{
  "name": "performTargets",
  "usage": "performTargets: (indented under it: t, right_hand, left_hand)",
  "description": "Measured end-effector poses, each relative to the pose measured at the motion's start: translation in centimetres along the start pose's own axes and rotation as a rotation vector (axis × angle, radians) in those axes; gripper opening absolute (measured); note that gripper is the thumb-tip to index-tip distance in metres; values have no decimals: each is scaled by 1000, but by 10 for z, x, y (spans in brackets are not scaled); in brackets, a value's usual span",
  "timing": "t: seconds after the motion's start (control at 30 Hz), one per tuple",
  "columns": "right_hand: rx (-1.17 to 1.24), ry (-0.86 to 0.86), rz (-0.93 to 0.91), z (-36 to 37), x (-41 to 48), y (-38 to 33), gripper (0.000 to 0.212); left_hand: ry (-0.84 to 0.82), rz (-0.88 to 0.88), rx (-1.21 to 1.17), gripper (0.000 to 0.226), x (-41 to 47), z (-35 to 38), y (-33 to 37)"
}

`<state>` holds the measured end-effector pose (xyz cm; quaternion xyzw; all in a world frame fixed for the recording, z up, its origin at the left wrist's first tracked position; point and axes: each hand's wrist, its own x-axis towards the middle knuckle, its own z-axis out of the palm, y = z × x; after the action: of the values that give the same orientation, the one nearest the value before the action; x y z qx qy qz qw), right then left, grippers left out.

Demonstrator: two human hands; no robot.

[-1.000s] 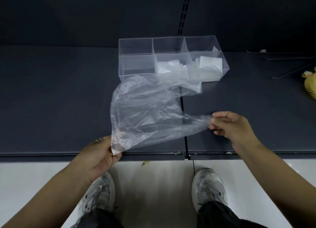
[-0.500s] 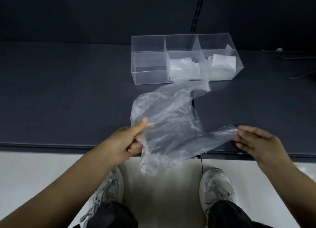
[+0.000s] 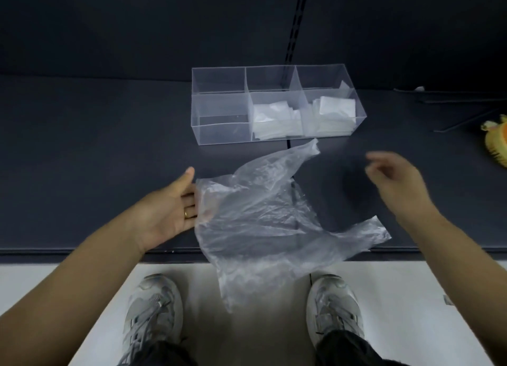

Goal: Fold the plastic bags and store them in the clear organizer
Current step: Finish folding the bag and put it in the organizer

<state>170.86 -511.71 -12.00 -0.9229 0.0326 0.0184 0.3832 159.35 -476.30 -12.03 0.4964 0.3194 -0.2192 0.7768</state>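
Far on the dark table (image 3: 82, 146) stood the clear organizer (image 3: 275, 105), split by two dividers into three compartments side by side. Its left compartment held nothing that could be seen; the middle one held a stack of folded white bags (image 3: 274, 120), and the right one held another such stack (image 3: 333, 112), its top piece lying flat and a corner of plastic poking up at the far wall. Near of the organizer, a loose clear bag (image 3: 263, 214) lay crumpled across the table's near edge, its lower part hanging off the edge between two grey shoes (image 3: 152, 316) on the pale floor. One handle of the bag reached toward the organizer's near wall and ended just short of it; the other handle lay flat to the right, near the table edge. The left hand (image 3: 171, 209), palm up and fingers spread, was at the bag's left edge, its fingers under the film and showing through it, a ring on one finger; it pinched nothing. The right hand (image 3: 395, 181) was blurred above the table, right of the bag and apart from it, fingers loosely parted and holding nothing. A yellow object (image 3: 498, 143) sat at the far right.
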Motion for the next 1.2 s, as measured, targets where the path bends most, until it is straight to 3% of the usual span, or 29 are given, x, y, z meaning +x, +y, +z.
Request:
performTargets:
  t: [0.07, 0.2, 0.27, 0.33, 0.4, 0.5, 0.63, 0.77, 0.83, 0.93, 1.03, 1.13, 1.2]
  right_hand:
    - [144, -127, -52, 22, 23, -18, 39]
    - [-89, -319, -353, 44, 48, -31, 55]
    - [-172, -410, -437, 48, 53, -35, 49]
    - [-210, -437, -473, 51, 56, -39, 29]
    - [-220, -448, -468, 49, 60, -39, 10]
    - [-221, -479, -438, 46, 62, -35, 1]
    - [-220, -573, -370, 42, 60, -29, 10]
    - [-112, -653, -192, 16, 67, -20, 39]
    - [58, -624, -73, 7, 70, -18, 43]
    - [256, -521, 52, 8, 73, -10, 27]
    - [324, -327, 140, 16, 78, 2, 9]
    - [350, -90, 200, 19, 83, 14, 17]
    - [311, -20, 193, 22, 84, 18, 18]
  left_hand:
    - [9, 6, 0, 50, 6, 7, 2]
    - [-12, 118, 38, 47, 9, 0, -1]
    - [-58, 157, 1, 46, 7, -8, -5]
    - [-94, 206, -13, 41, 6, -13, -8]
    - [-105, 249, 53, 37, 5, -15, -10]
    - [-42, 273, 164, 34, 7, -11, -13]
    - [69, 278, 151, 24, 13, -8, -10]
    - [236, 272, 13, 12, 19, -18, 0]
    - [279, 266, -16, 5, 22, -22, 5]
    - [304, 258, -15, 7, 29, -20, 11]
    - [387, 262, 29, 9, 34, -18, 20]
    - [373, 226, 55, 14, 34, -14, 22]
    - [302, 163, 86, 20, 34, -4, 17]
